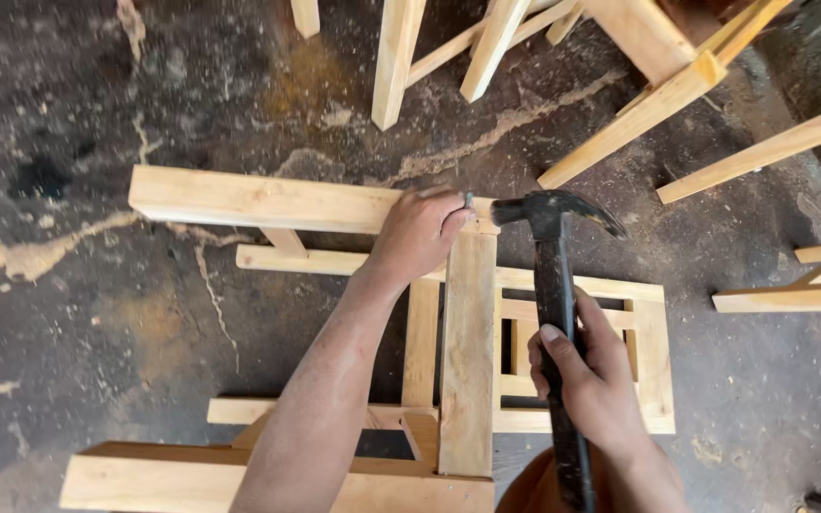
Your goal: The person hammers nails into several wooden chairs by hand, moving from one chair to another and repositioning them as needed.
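From my remote seat I see my left hand [420,231] resting on the far end of an upright wooden slat [468,351], fingers pinched around a small nail [468,199] that stands at the joint where the slat meets the long top rail [258,201]; the nail is tiny and partly hidden by the fingertips; my right hand [589,378] sits at about four o'clock from the left, fingers clenched around the black handle of a claw hammer [555,285]; the hammer's head lies just beside the nail, at its three o'clock side, with the claw pointing off toward three o'clock; whether the striking face touches the nail I cannot tell; the slat runs from the top rail down toward six o'clock to a thick bottom beam [182,480], and the whole pale wooden frame [620,285] lies flat on a dark concrete floor [68,313] dusted with sawdust; a narrower crosspiece [315,260] runs beneath my left wrist; at twelve o'clock stand the legs of other unfinished wooden pieces [393,57], and more timber frames [772,147] lean in at one to three o'clock, well apart from my hands.
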